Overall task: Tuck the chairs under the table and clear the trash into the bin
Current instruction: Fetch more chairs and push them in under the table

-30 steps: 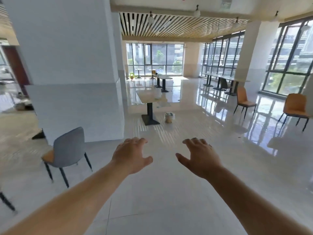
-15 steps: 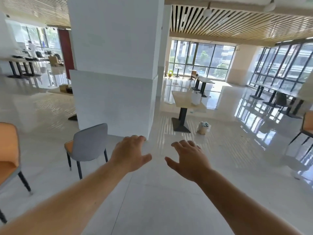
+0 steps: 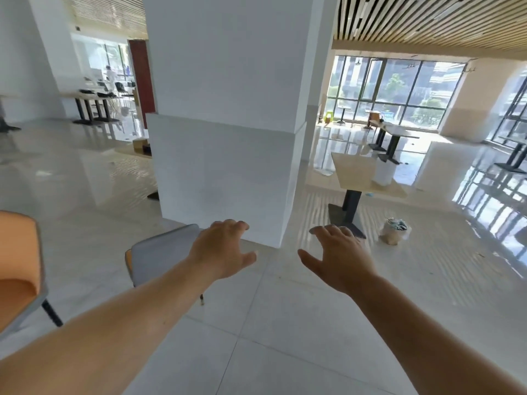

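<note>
View has swung left over the last second: grey-backed, orange-seated chair point(image 3: 162, 255) now lies just beyond left hand point(image 3: 221, 250), so the reach for it is probably imminent. Chairs near: two, counting orange padded chair point(image 3: 18, 269) at left edge. Light wooden pedestal table point(image 3: 362, 178): one, well apart. Small trash-filled bin point(image 3: 395, 230): one, beside it. Left hand, right hand point(image 3: 340, 258): spread, empty.
</note>
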### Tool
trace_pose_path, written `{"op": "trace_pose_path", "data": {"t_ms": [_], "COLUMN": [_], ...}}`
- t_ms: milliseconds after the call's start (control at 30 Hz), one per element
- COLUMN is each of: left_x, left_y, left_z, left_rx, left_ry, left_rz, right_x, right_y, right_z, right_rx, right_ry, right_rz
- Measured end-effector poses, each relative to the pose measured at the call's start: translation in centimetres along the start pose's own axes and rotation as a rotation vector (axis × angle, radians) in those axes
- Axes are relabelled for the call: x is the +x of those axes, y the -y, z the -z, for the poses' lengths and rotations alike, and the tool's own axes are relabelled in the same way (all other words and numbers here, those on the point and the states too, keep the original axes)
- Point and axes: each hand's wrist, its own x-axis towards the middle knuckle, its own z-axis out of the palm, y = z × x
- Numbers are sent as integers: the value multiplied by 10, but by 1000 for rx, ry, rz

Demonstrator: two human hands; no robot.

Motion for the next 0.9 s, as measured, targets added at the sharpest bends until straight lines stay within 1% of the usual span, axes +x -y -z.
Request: {"op": "trace_pose_path", "data": {"t_ms": [100, 267, 467, 567, 700, 800, 900], "left_x": [46, 109, 154, 168, 197, 227, 253], "left_y": [36, 105, 191, 233, 304, 366, 427], "left_z": [-26, -50, -85, -119, -165, -206, -247], "left_rx": [17, 54, 43, 29, -6, -82, -139], "left_ry": [30, 96, 123, 173, 178, 187, 244], "left_rz": [121, 402, 685, 767, 857, 910, 961], "right_x": [76, 205, 338, 383, 440, 482, 520], "right_y": [-8, -10, 28, 62, 109, 144, 179], "right_z": [-48, -124, -206, -253, -324, -384, -445], "right_rx": [48, 179, 175, 178, 140, 133, 109], "right_ry": [33, 141, 258, 337, 425, 486, 576], "right_rz": [77, 207, 403, 501, 626, 649, 665]}}
